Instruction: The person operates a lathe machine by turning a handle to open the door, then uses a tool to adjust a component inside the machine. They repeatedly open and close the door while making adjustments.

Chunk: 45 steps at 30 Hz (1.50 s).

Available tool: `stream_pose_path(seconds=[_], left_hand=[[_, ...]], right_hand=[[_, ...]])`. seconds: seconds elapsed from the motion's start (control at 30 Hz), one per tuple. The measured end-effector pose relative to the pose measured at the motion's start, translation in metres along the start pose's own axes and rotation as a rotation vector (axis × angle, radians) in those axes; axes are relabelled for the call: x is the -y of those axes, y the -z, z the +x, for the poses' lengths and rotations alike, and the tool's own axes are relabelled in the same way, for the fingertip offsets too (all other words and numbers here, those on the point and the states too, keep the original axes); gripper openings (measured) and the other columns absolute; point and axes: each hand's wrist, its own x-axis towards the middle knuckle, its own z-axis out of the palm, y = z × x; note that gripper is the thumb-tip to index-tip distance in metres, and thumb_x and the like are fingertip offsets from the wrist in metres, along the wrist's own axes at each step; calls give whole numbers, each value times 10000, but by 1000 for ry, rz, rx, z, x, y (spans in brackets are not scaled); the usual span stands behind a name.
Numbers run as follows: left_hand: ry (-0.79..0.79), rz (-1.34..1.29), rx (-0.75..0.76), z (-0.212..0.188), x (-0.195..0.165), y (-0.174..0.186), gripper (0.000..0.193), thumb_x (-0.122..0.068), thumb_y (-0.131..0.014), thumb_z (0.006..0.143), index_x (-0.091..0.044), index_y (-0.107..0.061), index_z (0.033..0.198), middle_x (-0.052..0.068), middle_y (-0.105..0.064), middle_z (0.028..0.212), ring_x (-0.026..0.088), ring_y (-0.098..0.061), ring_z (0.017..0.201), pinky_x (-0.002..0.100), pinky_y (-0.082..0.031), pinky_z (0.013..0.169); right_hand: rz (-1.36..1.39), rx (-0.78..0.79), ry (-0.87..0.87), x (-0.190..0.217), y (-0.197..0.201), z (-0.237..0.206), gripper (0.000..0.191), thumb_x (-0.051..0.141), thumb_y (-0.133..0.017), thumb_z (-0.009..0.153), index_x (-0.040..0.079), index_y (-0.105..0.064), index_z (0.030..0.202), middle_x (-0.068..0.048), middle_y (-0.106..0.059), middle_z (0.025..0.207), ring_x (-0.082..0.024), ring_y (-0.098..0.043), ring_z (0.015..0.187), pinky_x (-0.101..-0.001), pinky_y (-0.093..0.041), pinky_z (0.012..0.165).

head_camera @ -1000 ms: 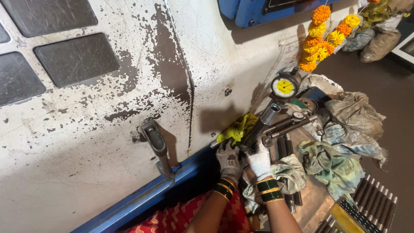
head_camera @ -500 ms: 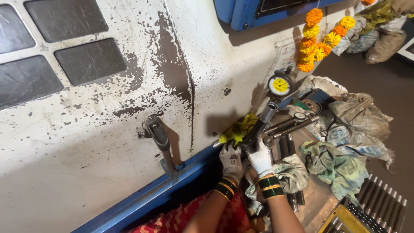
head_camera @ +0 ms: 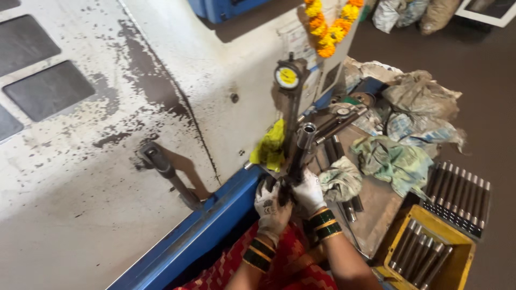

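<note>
Both hands wear white gloves and meet in front of a white machine door. My left hand grips the lower end of a tall dial bore gauge with a yellow round face. My right hand holds a steel tube upright around the gauge's stem. A yellow cloth lies just behind them on the workbench. Green and gold bangles show on both wrists.
Crumpled rags and another gauge lie on the bench. A yellow bin and a rack hold several steel tubes at the right. A door handle sticks out of the white machine. An orange flower garland hangs above.
The view has swung and closed in on the bench. The gauge and tube now stand more upright in my hands, which keep their grip.
</note>
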Motion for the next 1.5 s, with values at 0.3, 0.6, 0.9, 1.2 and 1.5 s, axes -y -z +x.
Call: stream_pose_path(seconds=[0.3, 0.6, 0.9, 1.2, 1.5], left_hand=[[-88, -223, 127, -20, -46, 10, 374, -275, -717, 883, -125, -695, 1224, 136, -649, 1310, 368, -590, 1220, 486, -509, 1052], [-462, -25, 39, -64, -36, -30, 535, -254, -724, 840, -43, -640, 1325, 225, -605, 1327, 467, -559, 1160, 569, -467, 960], [-179, -156, 38, -78, -14, -52, 487, -260, -746, 823, -92, -662, 1272, 220, -600, 1312, 454, -554, 1186, 546, -469, 997], [-126, -138, 51, -85, 3, -44, 472, -247, -749, 833, -97, -667, 1273, 211, -607, 1315, 441, -557, 1202, 532, -471, 1009], [-76, -184, 54, -92, -7, -39, 457, -233, -751, 844, -102, -671, 1274, 201, -614, 1319, 429, -560, 1217, 518, -473, 1020]], right_hand=[[-45, -227, -131, -35, 95, -38, 618, 219, -782, 828, 58, -570, 1385, -133, -754, 1105, -278, -752, 968, -385, -593, 860], [-400, -309, -476, -129, 184, -53, 550, 396, -783, 786, 114, -719, 1254, -166, -767, 1108, -338, -734, 990, -446, -574, 891], [-764, 101, -649, -170, 191, -26, 792, 677, -795, 714, 150, -690, 1295, -183, -747, 1175, -371, -711, 1100, -455, -561, 947], [-752, 135, -690, -188, 166, -19, 667, 570, -757, 775, 210, -697, 1333, -154, -754, 1229, -357, -716, 1134, -457, -569, 962], [-716, -181, -252, -144, 137, -18, 646, 474, -677, 944, 123, -598, 1480, -287, -610, 1359, -448, -580, 1263, -535, -483, 1030]])
